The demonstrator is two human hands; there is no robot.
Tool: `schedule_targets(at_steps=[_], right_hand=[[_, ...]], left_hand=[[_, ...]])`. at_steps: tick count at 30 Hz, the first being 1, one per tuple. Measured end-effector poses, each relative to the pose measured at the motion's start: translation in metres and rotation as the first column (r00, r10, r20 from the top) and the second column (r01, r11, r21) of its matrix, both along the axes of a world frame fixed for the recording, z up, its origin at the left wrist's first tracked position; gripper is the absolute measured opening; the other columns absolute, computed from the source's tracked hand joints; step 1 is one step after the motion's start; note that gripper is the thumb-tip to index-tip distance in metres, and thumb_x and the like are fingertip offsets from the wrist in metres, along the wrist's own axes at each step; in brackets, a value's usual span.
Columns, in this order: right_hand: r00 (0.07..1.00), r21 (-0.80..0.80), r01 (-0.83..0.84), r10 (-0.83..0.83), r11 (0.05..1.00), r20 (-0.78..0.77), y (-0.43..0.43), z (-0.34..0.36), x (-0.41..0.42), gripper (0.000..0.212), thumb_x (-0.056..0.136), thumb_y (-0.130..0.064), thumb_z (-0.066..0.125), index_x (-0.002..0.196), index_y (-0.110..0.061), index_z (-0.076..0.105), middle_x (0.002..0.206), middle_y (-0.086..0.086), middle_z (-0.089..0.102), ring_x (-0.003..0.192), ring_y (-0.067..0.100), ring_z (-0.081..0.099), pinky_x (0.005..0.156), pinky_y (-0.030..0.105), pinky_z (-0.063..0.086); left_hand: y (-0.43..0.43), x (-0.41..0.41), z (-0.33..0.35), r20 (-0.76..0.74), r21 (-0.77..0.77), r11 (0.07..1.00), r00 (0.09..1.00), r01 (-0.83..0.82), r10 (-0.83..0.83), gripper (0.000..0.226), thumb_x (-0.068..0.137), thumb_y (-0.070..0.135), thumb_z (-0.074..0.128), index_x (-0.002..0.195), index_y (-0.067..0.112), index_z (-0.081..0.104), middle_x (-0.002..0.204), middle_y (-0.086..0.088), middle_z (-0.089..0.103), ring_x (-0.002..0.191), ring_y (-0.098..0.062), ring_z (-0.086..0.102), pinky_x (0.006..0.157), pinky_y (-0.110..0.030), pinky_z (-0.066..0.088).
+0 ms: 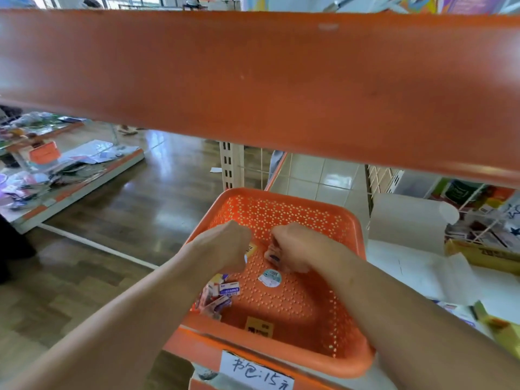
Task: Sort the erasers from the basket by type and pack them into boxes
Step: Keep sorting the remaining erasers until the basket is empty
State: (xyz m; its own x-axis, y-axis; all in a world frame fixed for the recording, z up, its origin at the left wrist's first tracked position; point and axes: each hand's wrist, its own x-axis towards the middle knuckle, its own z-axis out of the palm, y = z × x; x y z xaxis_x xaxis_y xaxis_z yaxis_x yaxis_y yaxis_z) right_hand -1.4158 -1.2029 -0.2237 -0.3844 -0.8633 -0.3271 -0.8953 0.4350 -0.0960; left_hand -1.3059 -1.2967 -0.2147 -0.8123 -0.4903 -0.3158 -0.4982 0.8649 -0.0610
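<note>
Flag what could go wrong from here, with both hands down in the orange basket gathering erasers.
1. The right hand seems to clutch several small erasers at once; one could slip out.
2. The loose eraser pile mixes types in the near-left corner, so a fistful from the left hand could mix types.
3. The basket sits at the shelf's front edge; leaning on it might tip it.

One head-worn wide-angle cam, no 2nd view. It looks fwd and steeply down from just behind an orange shelf edge (253, 80), which is very near the lens, blurred, and fills the upper half. Below it, the orange basket (287, 209) sits close at centre, both forearms entering from the near edge. Wood floor (118, 209) and a low display shelf (84, 175) lie far left; white boxes (408, 218) right.
</note>
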Motion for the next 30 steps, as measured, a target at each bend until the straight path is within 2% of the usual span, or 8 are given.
schedule_targets(at_steps=[5,11,14,18,21,26,28,30], right_hand=[[1.0,-0.084,-0.001,0.004,0.996,0.026,0.008,0.004,-0.004,0.044,0.076,-0.019,0.075,0.115,-0.014,0.056,0.117,0.006,0.059,0.104,0.024,0.057,0.076,0.026,0.042],[0.991,-0.26,0.032,0.003,0.965,0.131,0.03,0.01,-0.005,0.023,0.075,-0.021,0.079,0.097,-0.018,0.072,0.105,0.002,0.066,0.092,0.015,0.061,0.07,0.023,0.044],[0.986,-0.271,0.046,0.0,0.962,0.168,0.042,0.01,-0.004,0.019,0.074,-0.02,0.08,0.093,-0.018,0.075,0.095,0.003,0.07,0.083,0.015,0.065,0.067,0.025,0.049],[0.979,-0.357,0.05,0.024,0.933,0.202,0.059,0.018,-0.002,0.014,0.076,-0.018,0.077,0.089,-0.014,0.075,0.085,-0.002,0.068,0.083,0.013,0.064,0.07,0.024,0.051],[0.974,-0.486,0.083,0.032,0.87,0.224,0.073,0.029,-0.002,0.007,0.076,-0.023,0.077,0.079,-0.017,0.073,0.071,-0.01,0.06,0.072,0.005,0.057,0.061,0.014,0.043],[0.938,-0.642,0.29,-0.078,0.709,0.338,0.111,0.033,-0.008,0.009,0.073,-0.018,0.075,0.069,-0.019,0.067,0.054,-0.012,0.056,0.053,-0.001,0.051,0.049,0.011,0.036],[0.898,-0.642,0.387,-0.113,0.662,0.425,0.127,0.034,-0.012,0.009,0.078,-0.014,0.066,0.072,-0.022,0.067,0.05,-0.015,0.056,0.048,-0.002,0.051,0.046,0.009,0.034],[0.851,-0.624,0.475,-0.145,0.62,0.504,0.144,0.036,-0.015,0.013,0.082,-0.016,0.061,0.076,-0.026,0.067,0.055,-0.011,0.062,0.048,0.001,0.055,0.048,0.016,0.041]], left_hand=[[0.002,0.01,0.009,-0.254,0.112,0.993,0.965,-0.038,0.066,0.014,0.084,0.018,0.064,0.091,0.024,0.053,0.093,0.007,0.055,0.082,-0.014,0.054,0.055,-0.023,0.039],[0.012,0.019,0.013,-0.488,0.242,0.969,0.869,0.046,0.08,0.019,0.076,0.021,0.075,0.077,0.026,0.056,0.075,0.014,0.055,0.066,-0.003,0.051,0.055,-0.02,0.04],[0.022,0.016,0.013,-0.494,0.248,0.967,0.866,0.049,0.083,0.022,0.075,0.024,0.077,0.075,0.027,0.056,0.076,0.012,0.057,0.069,-0.009,0.054,0.059,-0.024,0.044],[0.033,0.015,0.008,-0.444,0.268,0.963,0.89,0.02,0.105,0.027,0.074,0.029,0.078,0.072,0.03,0.052,0.08,0.011,0.056,0.067,-0.007,0.052,0.054,-0.023,0.039],[0.044,0.015,0.007,-0.467,0.32,0.947,0.876,0.039,0.122,0.026,0.073,0.029,0.079,0.08,0.03,0.054,0.081,0.008,0.061,0.071,-0.015,0.06,0.056,-0.031,0.046],[0.066,0.009,0.01,-0.571,0.297,0.95,0.815,0.093,0.099,0.041,0.078,0.022,0.075,0.115,0.034,0.061,0.094,0.017,0.057,0.081,-0.004,0.056,0.061,-0.008,0.04],[0.076,0.005,0.011,-0.594,0.284,0.951,0.8,0.12,0.076,0.033,0.078,0.03,0.076,0.109,0.03,0.066,0.092,0.016,0.058,0.08,-0.002,0.055,0.059,-0.009,0.038],[0.086,0.001,0.014,-0.623,0.32,0.934,0.779,0.161,0.079,0.02,0.076,0.041,0.076,0.091,0.029,0.069,0.075,0.013,0.06,0.065,0.0,0.055,0.052,-0.012,0.04]])
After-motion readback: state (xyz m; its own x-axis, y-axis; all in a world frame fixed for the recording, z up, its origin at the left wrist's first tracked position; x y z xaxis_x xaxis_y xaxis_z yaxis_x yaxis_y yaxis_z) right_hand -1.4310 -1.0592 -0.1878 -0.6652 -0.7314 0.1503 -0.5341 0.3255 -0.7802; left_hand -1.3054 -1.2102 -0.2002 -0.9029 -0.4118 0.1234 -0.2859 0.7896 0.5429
